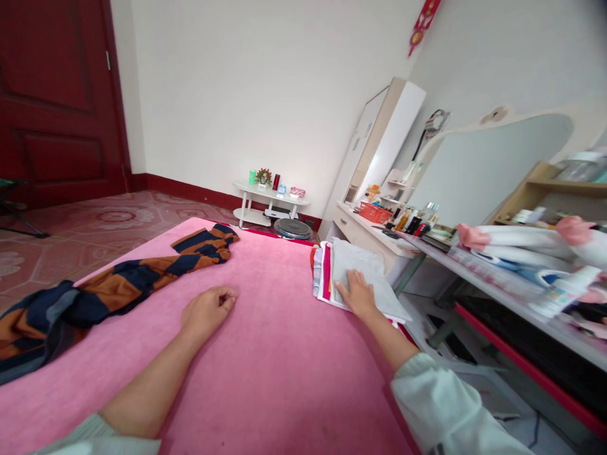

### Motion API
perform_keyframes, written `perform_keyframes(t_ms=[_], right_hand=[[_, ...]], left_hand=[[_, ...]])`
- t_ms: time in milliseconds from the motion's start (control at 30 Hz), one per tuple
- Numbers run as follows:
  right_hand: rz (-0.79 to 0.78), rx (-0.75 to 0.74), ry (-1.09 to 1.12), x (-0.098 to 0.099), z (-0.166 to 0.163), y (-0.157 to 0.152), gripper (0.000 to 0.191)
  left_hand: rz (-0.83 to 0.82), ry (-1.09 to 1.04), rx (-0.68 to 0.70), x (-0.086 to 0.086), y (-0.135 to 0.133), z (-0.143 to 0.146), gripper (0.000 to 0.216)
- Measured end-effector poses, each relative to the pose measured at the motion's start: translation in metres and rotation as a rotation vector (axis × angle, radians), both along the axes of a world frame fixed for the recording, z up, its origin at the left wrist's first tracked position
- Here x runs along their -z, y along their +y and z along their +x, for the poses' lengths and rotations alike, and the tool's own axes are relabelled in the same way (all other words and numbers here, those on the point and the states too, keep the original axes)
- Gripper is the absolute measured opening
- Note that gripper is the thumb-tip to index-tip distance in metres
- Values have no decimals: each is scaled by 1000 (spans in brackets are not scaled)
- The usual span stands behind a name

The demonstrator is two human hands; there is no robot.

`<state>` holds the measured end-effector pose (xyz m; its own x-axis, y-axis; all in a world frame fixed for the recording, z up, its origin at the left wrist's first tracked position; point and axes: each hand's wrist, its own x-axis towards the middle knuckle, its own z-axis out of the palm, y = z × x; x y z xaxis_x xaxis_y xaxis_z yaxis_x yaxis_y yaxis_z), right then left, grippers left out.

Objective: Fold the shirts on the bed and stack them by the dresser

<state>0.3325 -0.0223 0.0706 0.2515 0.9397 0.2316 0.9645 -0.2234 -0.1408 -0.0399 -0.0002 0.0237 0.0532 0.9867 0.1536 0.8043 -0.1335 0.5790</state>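
Observation:
My right hand [356, 292] lies flat, fingers stretched out, on top of a stack of folded clothes [374, 272] whose top piece is grey. The stack sits at the right edge of the pink bed cover [275, 341]. My left hand [207, 311] rests on the pink cover near its middle, fingers curled loosely inward with nothing visible in them. A navy and orange striped garment [114, 284] lies spread out along the left side of the bed, apart from both hands.
A cluttered dressing table [474, 265] with bottles, a red basket [374, 212] and a mirror stands right of the bed. A small white side table [270, 197] sits by the far wall. A dark red door [57, 95] is at the left.

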Motion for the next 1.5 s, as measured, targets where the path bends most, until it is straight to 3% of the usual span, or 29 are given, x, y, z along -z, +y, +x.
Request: perform_keyframes(t_ms=[133,333,500,700,833,1000,1100,1233,1333,1400,1467,1500], right_hand=[[39,-294,97,2,-70,-33,65],[-255,-474,307,31,-167,-74,81],[-185,-482,222,44,-193,-80,65],[-56,-521,189,50,-192,-85,54],[-22,-585,209,52,-183,-82,53],[6,-600,231,55,-179,-78,50],[11,-601,231,55,-179,-78,50],[8,-605,247,56,-179,-79,50],[32,-598,316,57,-181,-78,50],[95,-591,461,56,-184,-77,57],[183,-574,705,52,-186,-75,68],[235,-549,840,50,-186,-75,71]], left_hand=[[28,-14,43,4,0,-1,26],[87,-86,85,0,-9,1,23],[108,-71,87,1,-13,1,20],[165,-58,55,-3,-19,2,19],[250,-17,-123,-17,-25,-13,29],[423,242,-576,-28,-25,-54,51],[306,321,-707,-23,-22,-77,54],[172,334,-640,-21,-17,-95,38],[190,322,-579,-36,-15,-94,33],[241,298,-514,-52,-19,-78,35],[340,233,-304,-68,-27,-49,38],[393,177,-115,-74,-32,-31,40]])
